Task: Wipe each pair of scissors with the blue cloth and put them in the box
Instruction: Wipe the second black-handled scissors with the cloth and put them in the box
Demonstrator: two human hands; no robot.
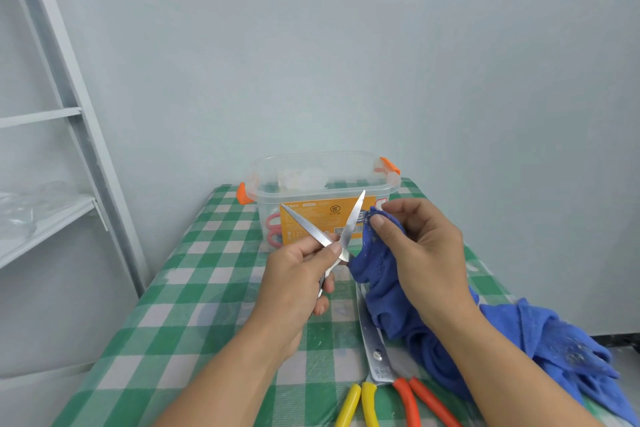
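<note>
Left hand: the left hand (294,274) is clamped on the steel scissors (349,225), blades spread in a V above the surface (194,288).
Right hand: the right hand (422,253) pinches the blue cloth (381,270) against the right blade.
Blue cloth: it trails right and near onto the surface.
Box: the clear box (325,166) stands far, lid off, pink-handled scissors (273,229) inside.
Near edge: orange-handled scissors (408,402) and yellow-handled scissors (367,402) lie beside the cloth.
Left: a white shelf (45,215).

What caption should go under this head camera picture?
Left hand holds open scissors while the right hand holds the blue cloth at one blade, box behind.
</note>
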